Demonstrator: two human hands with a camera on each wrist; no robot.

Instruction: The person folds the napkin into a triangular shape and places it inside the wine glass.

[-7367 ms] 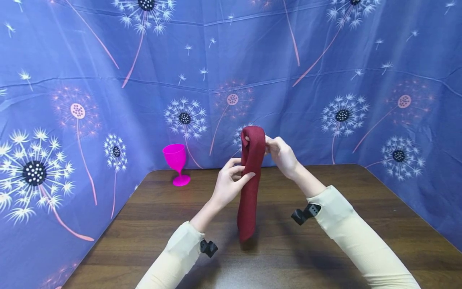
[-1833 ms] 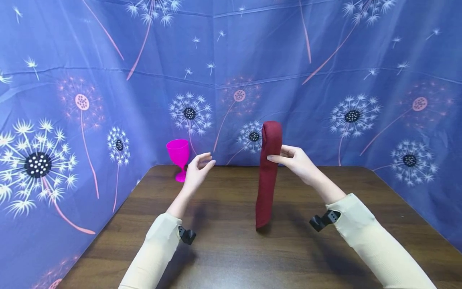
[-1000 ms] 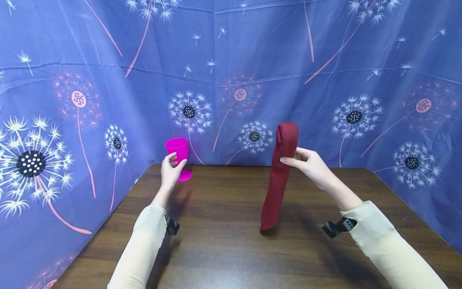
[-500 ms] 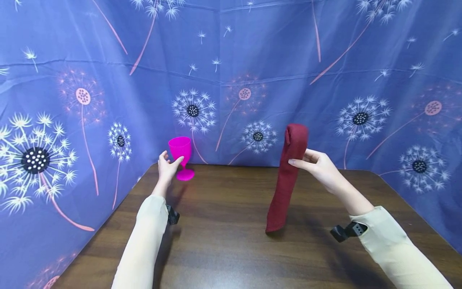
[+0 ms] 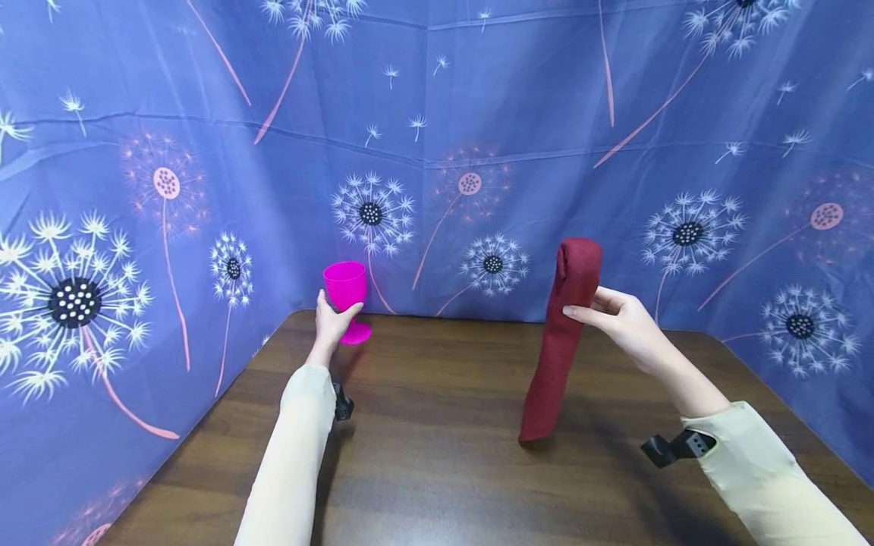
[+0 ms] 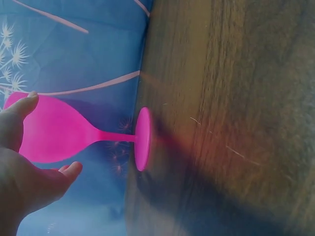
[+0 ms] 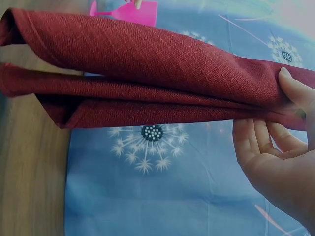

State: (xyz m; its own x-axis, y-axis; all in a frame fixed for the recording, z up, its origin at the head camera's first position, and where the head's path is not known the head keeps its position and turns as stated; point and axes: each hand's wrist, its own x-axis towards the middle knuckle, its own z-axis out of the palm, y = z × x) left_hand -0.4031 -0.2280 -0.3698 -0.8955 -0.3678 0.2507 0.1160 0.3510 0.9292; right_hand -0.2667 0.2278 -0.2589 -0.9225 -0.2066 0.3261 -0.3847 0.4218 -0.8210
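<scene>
A bright pink goblet (image 5: 346, 287) stands upright at the table's far left, its round foot (image 6: 142, 140) on the wood. My left hand (image 5: 331, 322) is around its bowl, thumb across the front and fingers at the left side; part of the fingers is hidden. A long dark red folded cloth (image 5: 561, 356) hangs from my right hand (image 5: 624, 322), thumb in front and fingers behind, a little below its looped top. Its lower end reaches close to the tabletop. The right wrist view shows the cloth (image 7: 138, 54) in several layers, spreading apart toward its lower end.
The brown wooden table (image 5: 423, 455) spreads beneath both hands. Behind and beside it hangs a blue curtain (image 5: 437, 98) with dandelion prints, close to the goblet. Black wrist cameras, such as the right one (image 5: 676, 447), protrude from both cuffs.
My left hand has left the cloth, moved to the far left and come around the goblet's bowl. My right hand has carried the cloth to the right, gripping it lower than at first.
</scene>
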